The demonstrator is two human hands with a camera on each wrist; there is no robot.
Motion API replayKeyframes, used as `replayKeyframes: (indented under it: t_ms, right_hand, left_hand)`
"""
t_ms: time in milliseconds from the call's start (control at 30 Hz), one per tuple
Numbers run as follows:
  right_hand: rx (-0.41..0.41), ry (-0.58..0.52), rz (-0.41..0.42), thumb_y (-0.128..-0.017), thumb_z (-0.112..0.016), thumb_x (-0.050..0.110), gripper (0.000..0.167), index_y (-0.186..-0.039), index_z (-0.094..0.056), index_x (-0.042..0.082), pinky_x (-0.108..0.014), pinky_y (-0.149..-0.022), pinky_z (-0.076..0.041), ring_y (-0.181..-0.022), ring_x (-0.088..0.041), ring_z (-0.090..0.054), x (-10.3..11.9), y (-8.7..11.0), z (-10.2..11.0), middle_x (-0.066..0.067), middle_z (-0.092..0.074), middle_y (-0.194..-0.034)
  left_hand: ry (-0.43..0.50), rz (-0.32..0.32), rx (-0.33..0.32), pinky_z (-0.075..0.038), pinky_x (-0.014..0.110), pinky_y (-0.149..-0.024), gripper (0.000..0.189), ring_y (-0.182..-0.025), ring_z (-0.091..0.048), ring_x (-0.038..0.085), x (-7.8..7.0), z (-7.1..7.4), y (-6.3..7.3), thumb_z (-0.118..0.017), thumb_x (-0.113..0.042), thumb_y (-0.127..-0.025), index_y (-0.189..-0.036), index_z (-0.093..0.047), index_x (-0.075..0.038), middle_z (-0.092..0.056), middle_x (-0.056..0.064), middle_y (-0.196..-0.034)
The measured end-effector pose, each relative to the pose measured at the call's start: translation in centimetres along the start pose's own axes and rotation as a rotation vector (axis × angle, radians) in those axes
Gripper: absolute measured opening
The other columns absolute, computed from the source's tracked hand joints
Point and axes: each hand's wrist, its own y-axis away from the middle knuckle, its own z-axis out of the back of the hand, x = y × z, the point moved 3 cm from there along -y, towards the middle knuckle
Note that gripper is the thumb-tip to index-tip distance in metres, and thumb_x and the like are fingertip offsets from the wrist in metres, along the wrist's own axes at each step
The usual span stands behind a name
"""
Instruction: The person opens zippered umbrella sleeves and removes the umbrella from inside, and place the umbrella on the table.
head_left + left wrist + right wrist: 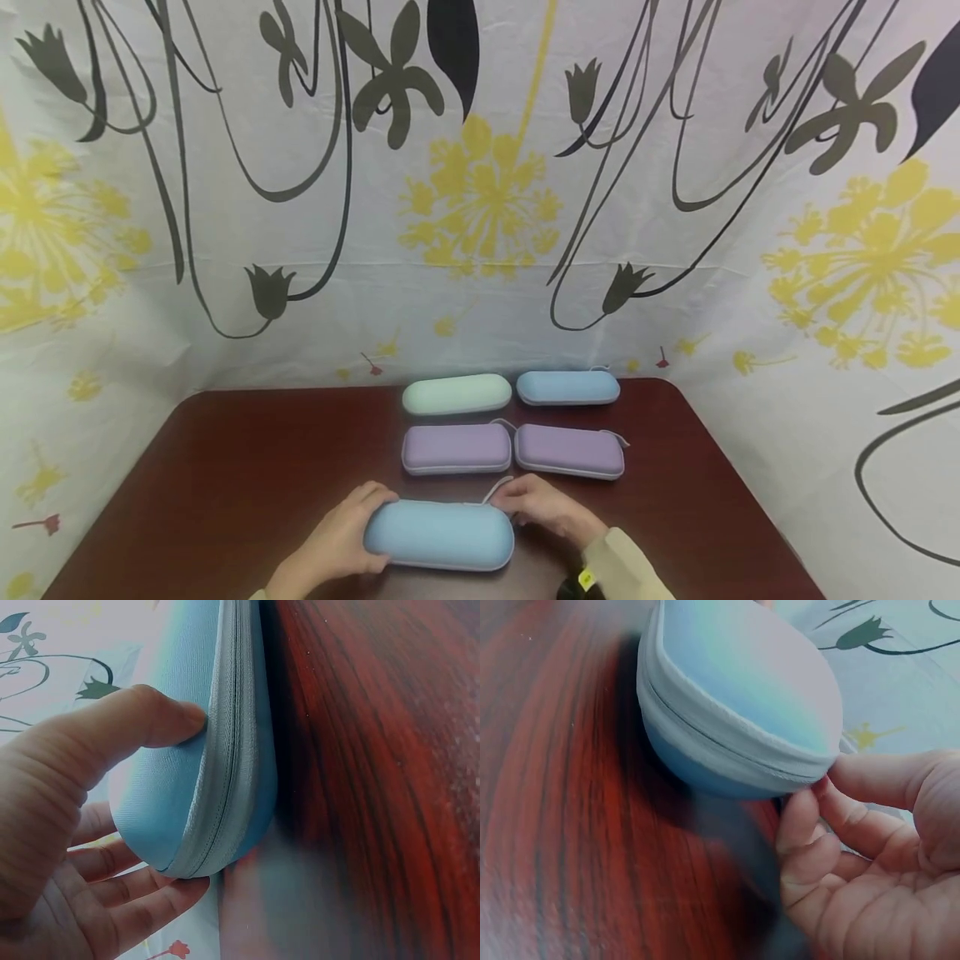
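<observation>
A light blue zippered case (438, 535) lies on the dark red-brown table near its front. My left hand (341, 533) grips its left end, thumb on the near side and fingers round the far side. In the left wrist view, that thumb (161, 720) presses beside the grey zipper (225, 750), whose seam is closed there. At the case's back right corner, my right hand (547, 508) pinches the zipper pull, which its fingertips hide. A grey strap loop (497, 487) rises beside those fingers. The right wrist view shows the thumb and curled fingers right at the zipper edge (727, 754).
Behind lie two purple cases (456, 448) (570, 451) side by side. Farther back are a pale green case (457, 394) and another blue case (567, 387). A white patterned cloth (480, 325) hangs behind and beside the table (285, 450).
</observation>
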Motion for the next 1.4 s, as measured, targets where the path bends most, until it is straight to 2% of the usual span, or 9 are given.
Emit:
replayKeyframes:
  t_ms: [300,567,700,800,900,1067,1167,1400]
  right_hand:
    - [0.040,0.123,0.094,-0.090,-0.060,0.015,0.021,-0.089,-0.068,-0.004,-0.021,-0.051,-0.037,-0.057,-0.009,-0.045,0.7,-0.2,0.1,0.001,-0.054,-0.067]
    - [0.088,0.152,0.102,-0.086,-0.064,0.011,0.018,-0.086,-0.068,-0.006,-0.019,-0.049,-0.036,-0.055,-0.008,-0.045,1.5,-0.5,0.4,0.002,-0.053,-0.063]
    - [0.141,0.196,0.212,-0.085,-0.063,0.006,0.013,-0.088,-0.067,-0.006,-0.020,-0.054,-0.042,-0.060,-0.006,-0.050,1.8,-0.5,0.5,-0.002,-0.060,-0.072]
    - [0.152,0.276,0.319,-0.086,-0.062,0.004,0.009,-0.088,-0.068,-0.002,-0.020,-0.061,-0.047,-0.067,-0.005,-0.053,2.1,-0.4,0.4,-0.006,-0.064,-0.079]
    - [0.120,0.410,0.427,-0.087,-0.061,0.004,0.008,-0.088,-0.070,0.005,-0.020,-0.067,-0.048,-0.072,-0.002,-0.054,2.6,-0.3,0.2,-0.004,-0.066,-0.082]
    - [0.012,0.656,0.614,-0.087,-0.062,0.002,0.011,-0.085,-0.069,0.011,-0.018,-0.073,-0.049,-0.080,-0.002,-0.059,3.4,0.1,-0.3,0.004,-0.067,-0.083]
    - [-0.031,0.730,0.645,-0.086,-0.063,0.002,0.011,-0.083,-0.069,0.012,-0.016,-0.073,-0.048,-0.080,-0.001,-0.059,3.5,0.2,-0.5,0.005,-0.067,-0.084]
    - [-0.114,0.830,0.648,-0.084,-0.065,0.004,0.011,-0.081,-0.068,0.013,-0.015,-0.070,-0.048,-0.078,0.000,-0.059,3.1,0.9,-0.3,0.007,-0.066,-0.081]
  left_hand:
    - [-0.003,-0.029,-0.034,-0.050,0.031,-0.074,0.063,-0.091,-0.052,0.011,0.1,0.0,-0.1,-0.085,-0.022,-0.050,-0.106,-0.060,-0.008,-0.054,-0.004,-0.105]
    - [0.004,-0.014,-0.011,-0.050,0.032,-0.074,0.064,-0.092,-0.052,0.012,0.1,-0.1,-0.2,-0.086,-0.022,-0.051,-0.108,-0.060,-0.008,-0.054,-0.004,-0.106]
    - [0.009,-0.012,-0.007,-0.050,0.032,-0.073,0.063,-0.092,-0.052,0.012,0.0,-0.1,-0.1,-0.086,-0.022,-0.052,-0.108,-0.060,-0.008,-0.054,-0.004,-0.106]
    - [0.005,-0.007,0.001,-0.050,0.031,-0.073,0.063,-0.091,-0.052,0.012,0.0,-0.1,-0.1,-0.086,-0.022,-0.052,-0.108,-0.060,-0.008,-0.054,-0.005,-0.106]
    - [0.004,-0.003,0.008,-0.050,0.031,-0.073,0.063,-0.091,-0.052,0.012,0.1,0.0,-0.1,-0.085,-0.023,-0.053,-0.109,-0.061,-0.007,-0.054,-0.005,-0.106]
    - [0.003,0.002,0.010,-0.050,0.032,-0.074,0.063,-0.091,-0.052,0.012,0.0,0.1,-0.1,-0.085,-0.025,-0.054,-0.109,-0.061,-0.006,-0.054,-0.004,-0.106]
    - [-0.001,0.000,0.002,-0.050,0.032,-0.074,0.063,-0.091,-0.052,0.012,0.1,0.1,0.0,-0.085,-0.025,-0.053,-0.109,-0.061,-0.007,-0.054,-0.004,-0.106]
    - [-0.011,-0.008,-0.006,-0.050,0.031,-0.073,0.062,-0.090,-0.052,0.011,0.2,-0.1,-0.1,-0.085,-0.026,-0.052,-0.106,-0.061,-0.008,-0.054,-0.005,-0.104]
